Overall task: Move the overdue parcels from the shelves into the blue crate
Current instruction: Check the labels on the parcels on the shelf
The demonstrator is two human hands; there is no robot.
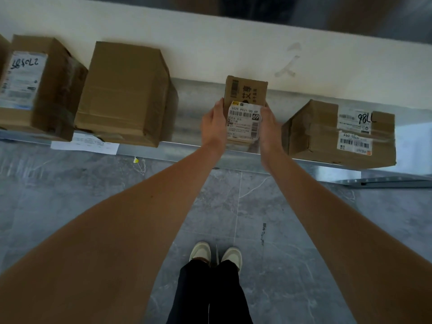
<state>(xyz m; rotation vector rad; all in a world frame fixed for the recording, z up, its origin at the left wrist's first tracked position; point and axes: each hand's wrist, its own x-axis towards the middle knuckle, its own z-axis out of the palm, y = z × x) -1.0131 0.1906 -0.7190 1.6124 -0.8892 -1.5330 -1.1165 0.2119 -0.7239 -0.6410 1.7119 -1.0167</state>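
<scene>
**Both hands on small parcel at shelf edge**

Small parcel [244,106] sits between the two hands, over the front part of the metal shelf [198,146]. Can't tell whether its base is on the shelf or lifted clear.

Left hand [214,126]: pressed flat-ish against the parcel's left side, thumb running up along the left edge, fingers only slightly curled. Fingertips are behind the box, hidden.

Right hand [268,129]: mirrors it on the right side, thumb against the right edge beside the white shipping label [243,120]. Fingers wrap under or behind the box; how far they curl is hidden.

Label faces the camera, "69" printed near the right thumb.

Relative to the fingers:
- left of the left hand, well apart: large plain box [124,94]; further left a labelled box [35,85] with handwritten digits
- right of the right hand, near but not touching: taped box [339,134] marked "98LL"

Blue crate is out of view.
</scene>
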